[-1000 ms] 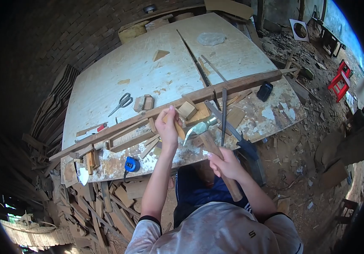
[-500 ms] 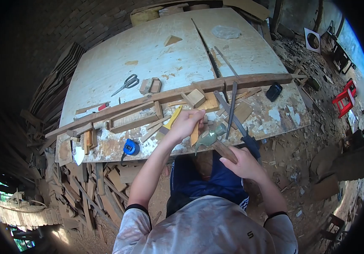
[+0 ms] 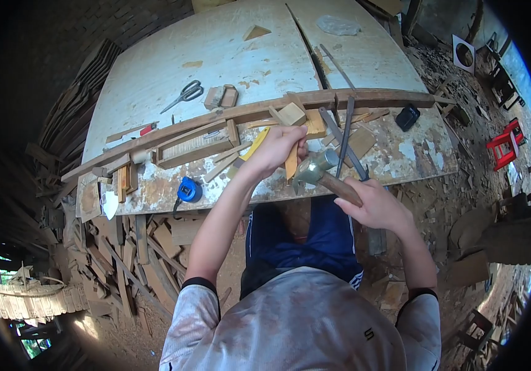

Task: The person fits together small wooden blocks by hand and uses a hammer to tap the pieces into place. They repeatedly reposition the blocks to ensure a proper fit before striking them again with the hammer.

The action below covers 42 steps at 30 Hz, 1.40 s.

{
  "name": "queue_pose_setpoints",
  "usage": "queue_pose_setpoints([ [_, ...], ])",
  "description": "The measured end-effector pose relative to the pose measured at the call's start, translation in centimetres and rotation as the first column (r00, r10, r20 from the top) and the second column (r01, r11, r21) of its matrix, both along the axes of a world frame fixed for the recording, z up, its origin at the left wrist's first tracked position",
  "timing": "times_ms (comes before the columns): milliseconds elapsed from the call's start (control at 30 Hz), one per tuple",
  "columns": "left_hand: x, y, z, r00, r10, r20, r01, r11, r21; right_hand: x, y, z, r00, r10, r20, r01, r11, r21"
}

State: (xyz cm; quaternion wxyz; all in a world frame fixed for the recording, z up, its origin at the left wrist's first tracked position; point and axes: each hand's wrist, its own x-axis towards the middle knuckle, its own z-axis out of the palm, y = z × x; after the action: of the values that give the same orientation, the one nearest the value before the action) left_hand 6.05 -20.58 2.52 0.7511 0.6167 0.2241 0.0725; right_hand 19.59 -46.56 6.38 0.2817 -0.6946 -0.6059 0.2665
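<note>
My left hand (image 3: 276, 150) grips a small flat piece of wood (image 3: 291, 166), holding it upright at the near edge of the workbench (image 3: 228, 55). My right hand (image 3: 377, 207) is closed on the wooden handle of a hammer (image 3: 324, 173). The hammer's metal head sits right beside the wood piece, touching or nearly touching it. A yellow tool (image 3: 254, 144) lies just left of my left hand. A small wooden block (image 3: 291, 114) rests just beyond my fingers.
A long wooden strip (image 3: 234, 117) crosses the bench. Scissors (image 3: 183, 95), a blue tape measure (image 3: 187, 191), a black device (image 3: 407, 117), metal files (image 3: 344, 136) and a wooden frame (image 3: 194, 148) lie about. Offcuts cover the floor at left. A red stool (image 3: 505, 143) stands at right.
The hammer head has swung in from beside my left hand to meet the wood piece. My view has shifted, so the bench appears higher in the picture.
</note>
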Motion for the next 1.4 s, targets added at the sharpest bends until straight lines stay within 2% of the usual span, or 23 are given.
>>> queue_pose_setpoints([
  [100, 0.8, 1.0, -0.9, 1.000, -0.015, -0.025, 0.016, 1.000, 0.010, 0.4, 0.3, 0.1, 0.997, -0.006, 0.071, 0.004, 1.000, 0.023],
  [200, 1.6, 1.8, -0.8, 0.998, -0.020, -0.051, 0.021, 1.000, 0.004, 1.2, 1.1, 0.7, 0.999, 0.010, 0.046, -0.009, 1.000, -0.013],
  [233, 1.9, 1.9, -0.7, 0.998, -0.014, -0.054, 0.014, 1.000, -0.007, 1.4, 1.2, 0.6, 0.996, 0.002, 0.094, -0.004, 1.000, 0.017],
  [333, 2.6, 2.5, -0.5, 0.997, -0.009, -0.078, 0.008, 1.000, -0.008, 2.1, 1.9, 0.8, 0.995, 0.008, 0.096, -0.006, 1.000, -0.016],
  [467, 3.3, 3.2, -0.6, 0.999, 0.017, -0.039, -0.019, 0.999, -0.041, 2.4, 2.6, -0.1, 0.995, -0.015, 0.095, 0.003, 0.992, 0.126],
  [533, 3.0, 2.8, 0.0, 0.999, 0.039, 0.030, -0.038, 0.998, -0.048, 2.2, 2.5, 0.1, 0.999, -0.024, 0.030, 0.019, 0.989, 0.145],
  [600, 1.5, 1.9, 1.1, 0.995, 0.086, -0.058, -0.092, 0.988, -0.126, 1.8, 2.1, -1.0, 0.998, -0.005, -0.058, 0.018, 0.976, 0.218],
  [633, 0.8, 1.4, 0.8, 0.996, 0.084, -0.015, -0.085, 0.989, -0.123, 1.4, 1.7, -1.1, 0.978, -0.027, -0.205, 0.059, 0.987, 0.148],
  [700, -0.9, 0.9, -0.4, 0.998, 0.049, 0.038, -0.043, 0.989, -0.139, 0.6, 0.8, -1.7, 0.856, -0.055, -0.514, 0.083, 0.996, 0.030],
  [767, -2.8, -0.2, 0.0, 0.995, 0.076, 0.069, -0.063, 0.984, -0.166, 0.1, -0.2, -3.0, 0.609, -0.067, -0.790, 0.050, 0.998, -0.046],
  [867, -5.7, -1.2, 0.2, 0.984, 0.098, 0.147, -0.066, 0.975, -0.212, -0.3, -1.4, -5.7, 0.314, 0.041, -0.948, 0.066, 0.996, 0.065],
  [933, -7.7, -1.6, -0.4, 0.962, 0.118, 0.248, -0.047, 0.961, -0.273, -1.0, -2.0, -6.2, 0.319, 0.032, -0.947, 0.181, 0.979, 0.094],
  [1000, -9.3, -1.9, -1.2, 0.966, 0.210, 0.154, -0.202, 0.977, -0.064, -2.1, -2.2, -6.0, 0.351, 0.036, -0.936, 0.330, 0.930, 0.160],
  [1033, -10.2, -2.3, -0.9, 0.964, 0.238, 0.118, -0.241, 0.970, 0.018, -2.3, -2.8, -5.9, 0.421, -0.054, -0.905, 0.358, 0.927, 0.111],
  [1133, -11.6, -2.9, -2.7, 0.916, 0.400, 0.038, -0.399, 0.894, 0.202, -3.3, -3.5, -7.4, 0.721, -0.098, -0.686, 0.426, 0.844, 0.327],
  [1167, -12.2, -2.9, -3.5, 0.891, 0.454, -0.018, -0.436, 0.865, 0.249, -3.3, -3.5, -7.4, 0.731, -0.033, -0.681, 0.411, 0.819, 0.401],
  [1200, -12.7, -2.9, -4.3, 0.859, 0.508, -0.072, -0.467, 0.833, 0.297, -3.5, -3.4, -7.0, 0.664, -0.014, -0.747, 0.400, 0.851, 0.339],
  [1233, -12.6, -3.1, -5.1, 0.804, 0.595, -0.013, -0.575, 0.783, 0.237, -3.9, -3.3, -6.4, 0.591, -0.003, -0.807, 0.384, 0.880, 0.278],
  [1267, -12.9, -3.5, -5.6, 0.785, 0.619, -0.001, -0.600, 0.761, 0.246, -4.2, -3.4, -6.1, 0.512, 0.000, -0.859, 0.364, 0.906, 0.217],
  [1300, -13.1, -4.0, -5.8, 0.766, 0.642, 0.015, -0.624, 0.739, 0.255, -4.5, -3.5, -6.3, 0.479, -0.110, -0.871, 0.336, 0.940, 0.066],
  [1333, -13.1, -4.2, -5.9, 0.746, 0.665, 0.033, -0.648, 0.715, 0.263, -5.2, -2.9, -5.6, 0.535, -0.212, -0.818, 0.338, 0.941, -0.023],
  [1367, -13.2, -4.3, -6.2, 0.753, 0.658, -0.022, -0.604, 0.704, 0.375, -5.5, -2.8, -6.4, 0.546, -0.219, -0.808, 0.322, 0.946, -0.039],
  [1400, -13.2, -4.2, -6.8, 0.745, 0.667, 0.005, -0.569, 0.631, 0.528, -5.6, -2.5, -7.3, 0.559, -0.223, -0.798, 0.303, 0.951, -0.053],
])
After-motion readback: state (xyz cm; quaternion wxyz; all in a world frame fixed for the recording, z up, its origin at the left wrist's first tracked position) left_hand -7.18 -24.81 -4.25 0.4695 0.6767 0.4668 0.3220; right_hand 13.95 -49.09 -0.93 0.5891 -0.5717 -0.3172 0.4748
